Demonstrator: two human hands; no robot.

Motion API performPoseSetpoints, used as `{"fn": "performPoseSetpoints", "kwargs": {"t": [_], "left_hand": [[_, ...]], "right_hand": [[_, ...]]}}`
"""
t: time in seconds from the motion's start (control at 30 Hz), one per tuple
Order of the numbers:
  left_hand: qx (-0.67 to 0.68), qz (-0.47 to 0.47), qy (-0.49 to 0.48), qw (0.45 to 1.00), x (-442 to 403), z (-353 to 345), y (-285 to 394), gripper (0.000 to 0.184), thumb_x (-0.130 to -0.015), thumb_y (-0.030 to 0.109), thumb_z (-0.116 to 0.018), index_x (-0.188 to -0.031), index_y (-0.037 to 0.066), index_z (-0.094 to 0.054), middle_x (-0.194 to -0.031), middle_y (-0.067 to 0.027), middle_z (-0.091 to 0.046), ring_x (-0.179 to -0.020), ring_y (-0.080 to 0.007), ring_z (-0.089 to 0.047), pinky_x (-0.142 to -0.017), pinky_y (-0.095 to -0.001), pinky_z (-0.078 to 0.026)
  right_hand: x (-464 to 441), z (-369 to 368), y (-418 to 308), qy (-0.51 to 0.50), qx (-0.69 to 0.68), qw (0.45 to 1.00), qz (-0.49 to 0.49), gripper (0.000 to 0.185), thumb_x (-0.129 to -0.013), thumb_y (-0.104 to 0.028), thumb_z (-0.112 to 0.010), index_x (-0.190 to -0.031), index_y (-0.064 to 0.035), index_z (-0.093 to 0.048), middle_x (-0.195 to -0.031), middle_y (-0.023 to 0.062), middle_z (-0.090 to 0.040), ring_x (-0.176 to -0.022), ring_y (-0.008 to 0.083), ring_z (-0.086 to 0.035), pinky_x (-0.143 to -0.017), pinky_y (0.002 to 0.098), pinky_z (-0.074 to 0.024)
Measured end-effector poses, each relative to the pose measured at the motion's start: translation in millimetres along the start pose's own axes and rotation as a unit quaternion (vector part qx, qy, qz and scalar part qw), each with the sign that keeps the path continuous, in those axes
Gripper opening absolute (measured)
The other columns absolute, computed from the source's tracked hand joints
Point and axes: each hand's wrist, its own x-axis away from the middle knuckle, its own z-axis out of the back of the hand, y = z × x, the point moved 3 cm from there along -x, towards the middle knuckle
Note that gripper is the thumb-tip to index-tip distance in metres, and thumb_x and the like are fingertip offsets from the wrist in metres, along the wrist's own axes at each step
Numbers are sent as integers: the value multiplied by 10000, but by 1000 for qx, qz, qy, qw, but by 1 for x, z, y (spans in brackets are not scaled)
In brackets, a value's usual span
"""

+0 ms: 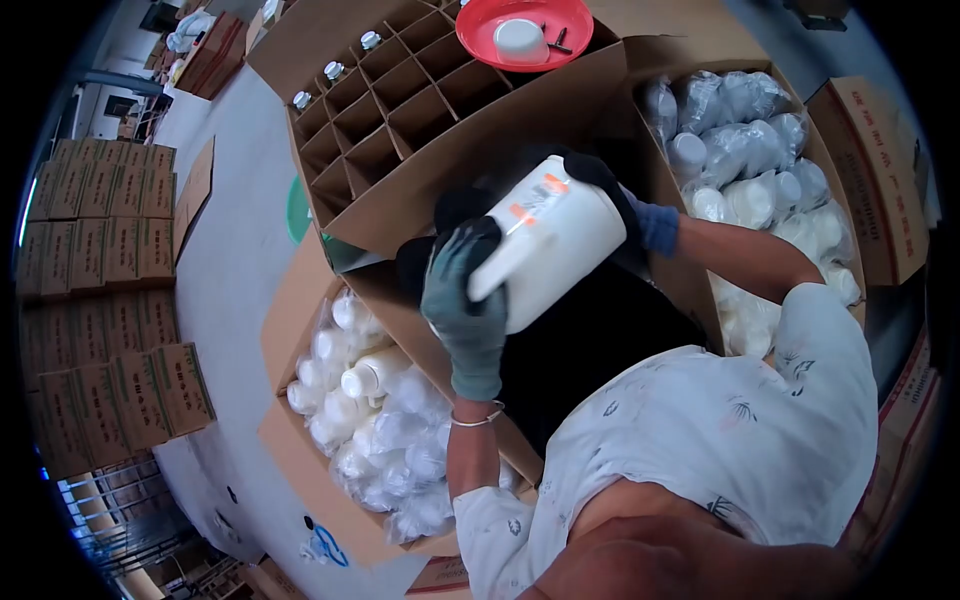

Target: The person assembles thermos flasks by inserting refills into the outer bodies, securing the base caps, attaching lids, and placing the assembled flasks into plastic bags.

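Note:
A white plastic jug (565, 235) with orange and dark printing on its side is held tilted above my lap. My left hand (465, 285), in a grey-green glove with dark fingers, is closed around the handle side of the jug. At the opposite end, my right hand (605, 190), gloved in black with a blue cuff, grips the jug's upper right edge; some of its fingers are hidden. Just beyond the hands stands a divided cardboard box (470, 140), with a few white-capped containers (333, 70) in its far left cells.
A red bowl (480, 45) holding a white round lid (520, 40) and a dark metal piece rests on the divided box. Open cartons of plastic-wrapped white bottles stand at left (280, 455) and right (860, 300). Stacked cartons (105, 210) line the far left.

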Motion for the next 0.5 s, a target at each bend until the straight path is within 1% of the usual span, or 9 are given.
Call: {"fn": "performPoseSetpoints", "kwargs": {"t": [0.07,0.13,0.2,0.23,0.3,0.33,0.37,0.47,0.5], "left_hand": [[-120,-112,-66,984,-8,-3,11,345,-726,2,-596,-1062,48,-659,-1114,-126,-676,-1083,-343,-620,-1031,-436,-432],[-68,-94,-68,991,-17,4,0,294,-743,-2,-596,-1020,41,-683,-1089,-126,-684,-1056,-321,-640,-990,-414,-456],[100,91,-11,991,-6,9,-31,241,-772,6,-606,-994,8,-700,-1043,-133,-694,-987,-270,-668,-898,-362,-503],[168,240,22,956,-1,14,-40,223,-800,7,-609,-1000,-18,-705,-996,-129,-699,-905,-213,-674,-822,-319,-523],[144,236,-81,958,25,14,-84,272,-854,5,-554,-1092,-13,-683,-1000,-124,-685,-904,-180,-650,-801,-306,-518],[118,244,-124,954,42,11,-102,296,-865,4,-534,-1128,-11,-670,-1004,-127,-680,-911,-179,-644,-796,-300,-515],[355,373,-116,849,42,4,-88,322,-880,21,-522,-1177,-21,-640,-1031,-137,-666,-936,-181,-637,-800,-293,-510],[81,156,-202,963,17,6,-45,306,-892,34,-538,-1175,-34,-633,-1037,-111,-665,-924,-174,-632,-829,-305,-503],[49,178,-115,976,22,8,-48,284,-884,68,-556,-1137,-23,-649,-1004,-111,-672,-911,-190,-637,-827,-319,-506]], "right_hand": [[-5,14,17,-10,-59,998,-34,521,-919,-426,-598,-1305,-84,-530,-1260,103,-589,-1125,205,-586,-961,347,-482],[-10,19,18,-17,-202,967,-153,506,-949,-436,-560,-1308,-81,-533,-1212,104,-627,-1077,185,-617,-944,332,-496],[-13,4,-10,-41,-127,970,-205,501,-955,-449,-549,-1303,-89,-539,-1204,103,-631,-1061,178,-625,-946,323,-495],[-18,-1,-27,-149,63,983,-87,554,-924,-459,-568,-1333,-88,-517,-1287,126,-554,-1163,234,-524,-1001,377,-420],[-24,-12,-61,-175,481,822,249,672,-861,-477,-606,-1393,-87,-472,-1453,172,-401,-1368,348,-323,-1112,486,-271],[-16,-44,-96,-243,485,793,277,776,-806,-519,-633,-1423,-87,-446,-1496,175,-343,-1406,373,-247,-1128,509,-217],[-16,-61,-105,-291,476,792,249,935,-698,-602,-658,-1447,-96,-421,-1494,170,-357,-1401,367,-267,-1127,498,-213],[-14,-70,-103,-346,467,761,289,893,-692,-587,-668,-1404,-87,-466,-1438,170,-420,-1351,351,-348,-1108,480,-246],[-15,-66,-98,-327,454,783,272,849,-705,-568,-667,-1378,-84,-483,-1409,172,-439,-1327,343,-373,-1102,470,-259]]}}
